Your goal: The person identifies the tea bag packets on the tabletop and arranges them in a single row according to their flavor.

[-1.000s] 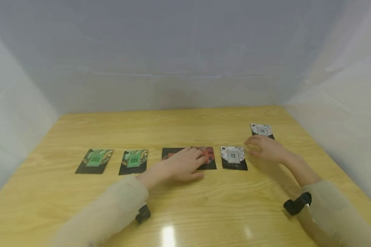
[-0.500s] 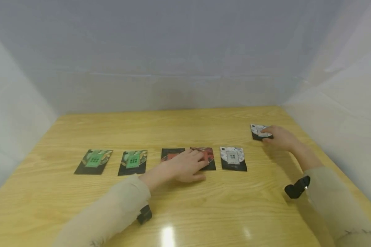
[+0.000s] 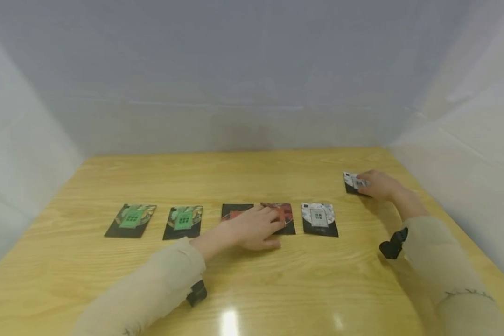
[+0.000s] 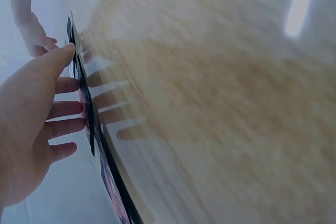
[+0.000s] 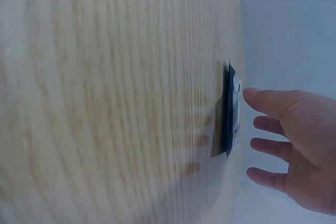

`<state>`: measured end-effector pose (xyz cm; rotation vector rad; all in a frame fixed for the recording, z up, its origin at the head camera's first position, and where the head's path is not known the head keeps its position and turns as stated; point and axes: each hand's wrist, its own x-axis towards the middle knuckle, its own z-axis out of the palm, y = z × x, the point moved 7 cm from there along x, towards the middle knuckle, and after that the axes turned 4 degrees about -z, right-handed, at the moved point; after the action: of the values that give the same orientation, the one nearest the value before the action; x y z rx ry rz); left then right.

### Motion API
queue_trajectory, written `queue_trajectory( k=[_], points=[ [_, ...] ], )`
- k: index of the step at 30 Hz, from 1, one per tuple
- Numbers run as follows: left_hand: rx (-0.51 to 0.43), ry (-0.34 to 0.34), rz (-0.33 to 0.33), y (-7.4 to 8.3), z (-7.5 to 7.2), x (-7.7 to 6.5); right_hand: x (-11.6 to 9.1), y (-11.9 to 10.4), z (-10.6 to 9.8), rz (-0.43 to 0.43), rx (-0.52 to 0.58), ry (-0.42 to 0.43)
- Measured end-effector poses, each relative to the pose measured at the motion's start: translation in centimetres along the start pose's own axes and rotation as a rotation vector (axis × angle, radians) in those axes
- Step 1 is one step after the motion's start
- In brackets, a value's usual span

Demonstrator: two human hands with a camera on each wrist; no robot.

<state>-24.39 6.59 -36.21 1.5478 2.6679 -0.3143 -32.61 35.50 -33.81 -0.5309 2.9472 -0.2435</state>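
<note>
Flat packets with black lower ends lie in a row on the wooden table. My left hand (image 3: pixel 254 227) lies over the right red-labelled packet (image 3: pixel 286 219), fingers extended, fingertips at its surface in the left wrist view. Beneath that wrist the left red packet (image 3: pixel 237 208) is partly covered. At the back right, my right hand (image 3: pixel 380 185) is over a white-patterned packet (image 3: pixel 351 183), hiding its right part. In the right wrist view the thumb and fingers are spread just above this packet (image 5: pixel 234 114), with a small gap showing.
Two green-labelled packets (image 3: pixel 130 220) lie at the left of the row. Another white-patterned packet (image 3: pixel 319 219) lies between my hands. Pale sheeting (image 3: pixel 252 93) walls the table (image 3: pixel 252 289) at the back and both sides.
My right hand has moved back and to the right, from beside the row to over the far white packet. The left hand stays over the red packet.
</note>
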Motion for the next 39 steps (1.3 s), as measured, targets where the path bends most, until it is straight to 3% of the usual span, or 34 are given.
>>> queue_trajectory(
  k=[8, 15, 28, 39],
  points=[
    [-0.016, 0.000, 0.004, 0.1, 0.0, -0.1, 0.1, 0.2, 1.4, -0.023, 0.009, -0.058],
    [-0.011, -0.001, 0.007, 0.2, -0.1, 0.1, -0.5, -0.3, 1.5, -0.046, 0.019, -0.033],
    [0.003, -0.019, -0.003, 0.2, -0.1, 0.0, -2.1, -2.3, 1.6, -0.230, 0.033, 0.047],
    [0.008, -0.029, -0.001, 0.2, -0.2, -0.1, -4.7, -3.9, 2.0, -0.192, 0.034, 0.008]
  ],
)
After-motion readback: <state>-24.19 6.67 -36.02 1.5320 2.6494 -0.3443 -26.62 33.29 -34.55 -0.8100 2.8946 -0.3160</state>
